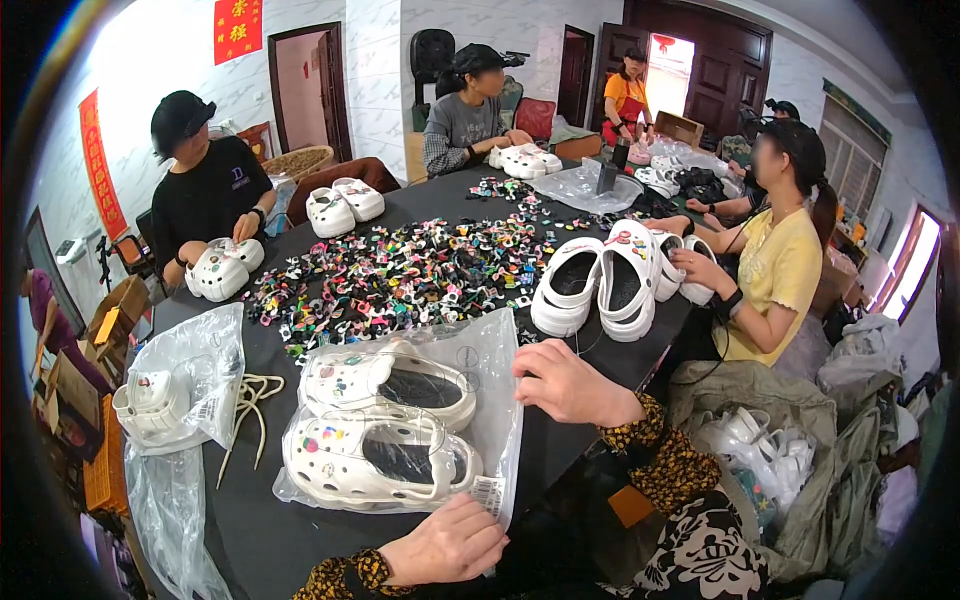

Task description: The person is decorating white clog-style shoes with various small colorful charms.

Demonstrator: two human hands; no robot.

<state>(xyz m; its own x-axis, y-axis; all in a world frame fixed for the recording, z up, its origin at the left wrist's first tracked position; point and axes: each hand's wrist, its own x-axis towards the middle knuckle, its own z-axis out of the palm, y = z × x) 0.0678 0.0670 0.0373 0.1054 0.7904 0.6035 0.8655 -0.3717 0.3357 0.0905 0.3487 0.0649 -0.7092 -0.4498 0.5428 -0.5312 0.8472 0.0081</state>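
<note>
On the near left of the black table (250, 520), our left hand (445, 545) pinches the clear bag (490, 360) of two white clogs (385, 425); at right, our right hand (570, 385) rests fingers together on its edge. Risk: slippery film may slide, spilling clogs.

bag: clear plastic bag (495, 385), flat on the dark table
content: two white clogs (385, 420) with coloured charms, side by side

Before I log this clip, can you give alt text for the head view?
Two hands, left and right, hold a clear bag with a pair of white clogs on a dark table. Colourful charms cover its middle; other people sit around it.
</note>
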